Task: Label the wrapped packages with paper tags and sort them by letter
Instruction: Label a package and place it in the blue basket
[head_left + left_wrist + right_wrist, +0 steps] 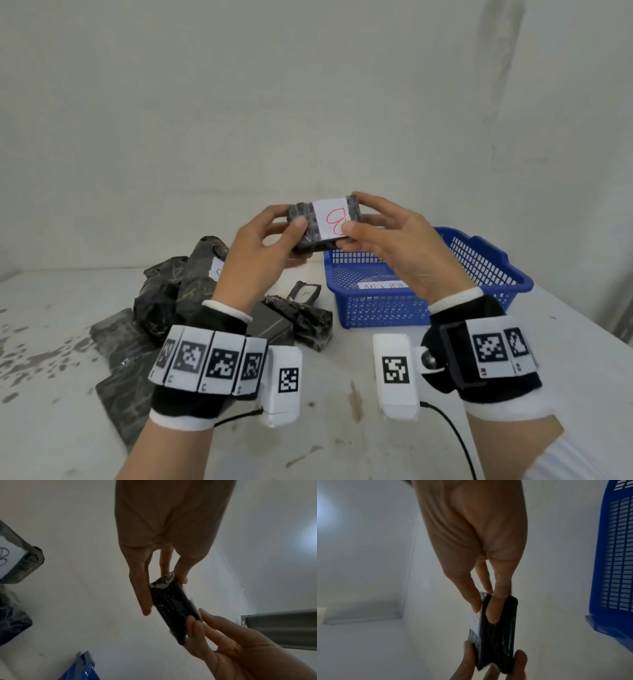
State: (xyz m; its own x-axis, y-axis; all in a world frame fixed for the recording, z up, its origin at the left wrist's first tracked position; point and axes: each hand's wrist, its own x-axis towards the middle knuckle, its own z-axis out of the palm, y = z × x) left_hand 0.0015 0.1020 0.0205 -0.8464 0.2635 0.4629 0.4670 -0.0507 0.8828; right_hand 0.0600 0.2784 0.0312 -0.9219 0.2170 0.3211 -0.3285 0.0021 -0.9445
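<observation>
Both hands grasp one small black wrapped package [322,222] in the air above the table [342,428]: the left hand [260,253] pinches its left end between thumb and fingers, and the right hand [394,246] pinches its right end, thumb on the white paper tag [330,216] marked with a red B. The package is held clear of all surfaces, above the near-left rim of the blue basket [428,305]. A paper slip [383,285] lies in the basket. A pile of dark wrapped packages [178,294] lies on the table to the left, well apart from the basket.
</observation>
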